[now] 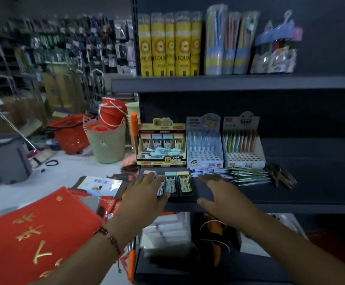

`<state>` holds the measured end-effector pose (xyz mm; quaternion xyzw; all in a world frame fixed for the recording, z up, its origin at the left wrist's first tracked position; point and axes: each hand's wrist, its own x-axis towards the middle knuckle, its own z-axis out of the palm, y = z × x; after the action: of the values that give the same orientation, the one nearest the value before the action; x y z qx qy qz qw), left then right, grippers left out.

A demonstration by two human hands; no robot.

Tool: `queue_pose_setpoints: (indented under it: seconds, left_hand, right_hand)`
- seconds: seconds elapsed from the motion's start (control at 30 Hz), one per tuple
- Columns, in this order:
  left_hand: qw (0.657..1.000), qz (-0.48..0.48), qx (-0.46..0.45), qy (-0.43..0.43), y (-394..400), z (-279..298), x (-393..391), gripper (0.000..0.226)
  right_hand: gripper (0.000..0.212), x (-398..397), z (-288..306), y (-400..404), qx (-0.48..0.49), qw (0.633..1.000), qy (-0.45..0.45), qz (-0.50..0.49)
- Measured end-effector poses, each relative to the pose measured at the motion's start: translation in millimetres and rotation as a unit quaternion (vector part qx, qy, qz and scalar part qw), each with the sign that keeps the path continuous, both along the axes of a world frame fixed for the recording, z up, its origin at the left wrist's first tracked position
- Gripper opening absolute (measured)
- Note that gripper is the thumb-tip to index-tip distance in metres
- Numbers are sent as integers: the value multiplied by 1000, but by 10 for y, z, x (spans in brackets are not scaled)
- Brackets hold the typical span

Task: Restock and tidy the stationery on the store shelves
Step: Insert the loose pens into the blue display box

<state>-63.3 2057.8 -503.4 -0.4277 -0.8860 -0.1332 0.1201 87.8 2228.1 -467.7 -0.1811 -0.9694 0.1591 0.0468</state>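
On middle shelf (290, 200) front edge: three small lead-refill packs (177, 183) side by side, pink, blue, yellow. Left hand (144, 194) flat over pink pack, fingers straight. Right hand (218, 192) spread, palm down, just right of packs, holding nothing. Behind: yellow display box (161, 140), two pen display boxes (223, 140). Loose pens (249, 175) at right.

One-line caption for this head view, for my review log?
Both hands, left and right, reach flat over small pastel-topped packs on the dark shelf, before three cardboard display boxes.
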Motion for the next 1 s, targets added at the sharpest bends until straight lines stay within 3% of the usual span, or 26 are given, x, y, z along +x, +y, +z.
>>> queue_pose_setpoints:
  seconds: [0.17,0.33,0.57,1.0]
  left_hand:
    - [999,0,27,-35,177,-139,-421,48]
    - [992,4,71,-101,134,-205,-871,53]
    - [996,18,50,-77,423,-354,-1234,58]
    - [993,13,86,-77,633,-479,-1640,58]
  right_hand:
    - [69,-494,-321,138,-23,1000,1,-8]
    - [61,-944,-536,227,-84,992,90,-40]
    - [58,-1680,-551,305,-71,989,124,-24]
    - [56,-3196,-527,716,86,996,-30,3]
